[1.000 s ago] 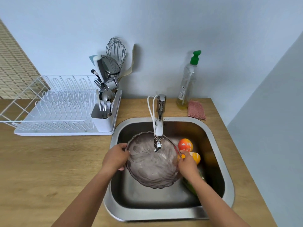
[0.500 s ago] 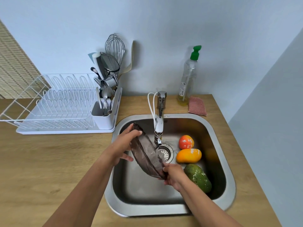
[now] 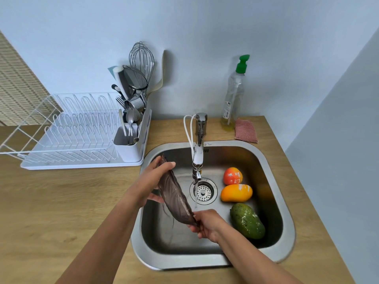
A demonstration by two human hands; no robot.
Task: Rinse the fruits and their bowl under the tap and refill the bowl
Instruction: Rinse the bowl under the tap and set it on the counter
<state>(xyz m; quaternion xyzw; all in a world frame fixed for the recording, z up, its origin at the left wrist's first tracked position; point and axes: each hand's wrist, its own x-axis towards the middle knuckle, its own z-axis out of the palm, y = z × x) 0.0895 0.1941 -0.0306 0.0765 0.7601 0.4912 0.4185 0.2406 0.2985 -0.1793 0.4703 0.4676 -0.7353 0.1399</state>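
A smoky translucent bowl [image 3: 174, 195] is held on edge over the steel sink [image 3: 272, 160], left of the tap [image 3: 198, 156]. My left hand [image 3: 152, 181] grips its upper rim and my right hand [image 3: 206, 222] grips its lower rim. Water drips from the bowl's underside. A thin stream runs from the tap into the drain [image 3: 203, 191]. On the sink floor to the right lie a red-orange fruit [image 3: 232, 175], a yellow-orange mango [image 3: 235, 193] and a green mango [image 3: 247, 220], all wet.
A white dish rack [image 3: 67, 138] with a cutlery holder [image 3: 131, 148] full of utensils stands on the wooden counter [image 3: 61, 201] at the left. Behind the sink are a soap bottle [image 3: 233, 99] with a green pump and a pink sponge [image 3: 246, 131].
The bowl was level under the tap; both hands have tipped it onto its edge and moved it left, which uncovered the drain and the fruits. It has barely moved in the last half second.
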